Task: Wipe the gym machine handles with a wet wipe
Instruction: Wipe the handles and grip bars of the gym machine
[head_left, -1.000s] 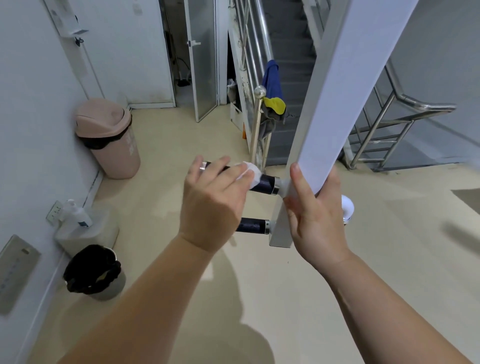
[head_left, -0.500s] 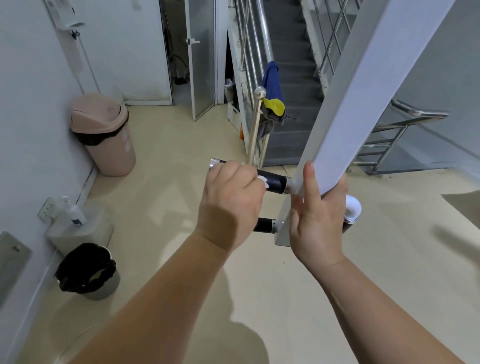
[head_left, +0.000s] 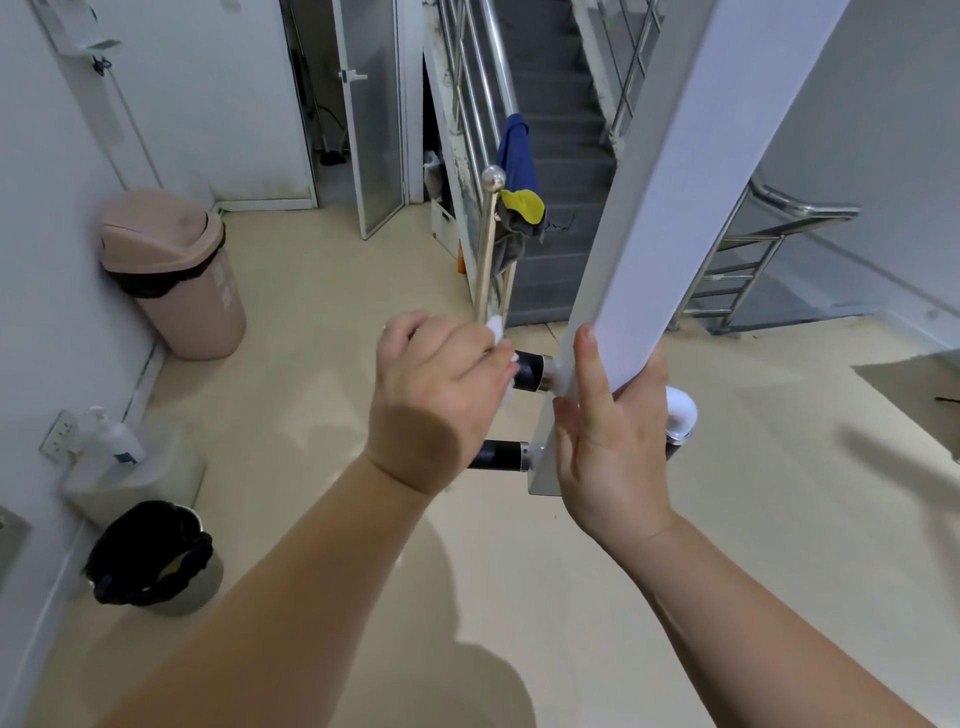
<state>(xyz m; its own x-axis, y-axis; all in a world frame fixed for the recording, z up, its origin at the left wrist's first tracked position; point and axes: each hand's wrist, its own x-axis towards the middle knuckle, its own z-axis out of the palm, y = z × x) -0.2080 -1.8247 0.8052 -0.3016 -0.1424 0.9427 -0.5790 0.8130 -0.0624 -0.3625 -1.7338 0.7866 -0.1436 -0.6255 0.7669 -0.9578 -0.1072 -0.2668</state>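
Left of the white bar (head_left: 675, 208), the left hand (head_left: 436, 400) curls its fingers round the black handle (head_left: 527, 370) — crumpled white wet wipe (head_left: 496, 328) bunched under them.

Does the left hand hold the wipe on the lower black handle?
No, the left hand presses the wet wipe round the upper handle, above the lower handle.

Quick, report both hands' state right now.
Left hand: closed, holding the wet wipe around the upper handle.
Right hand: closed, gripping the white bar.
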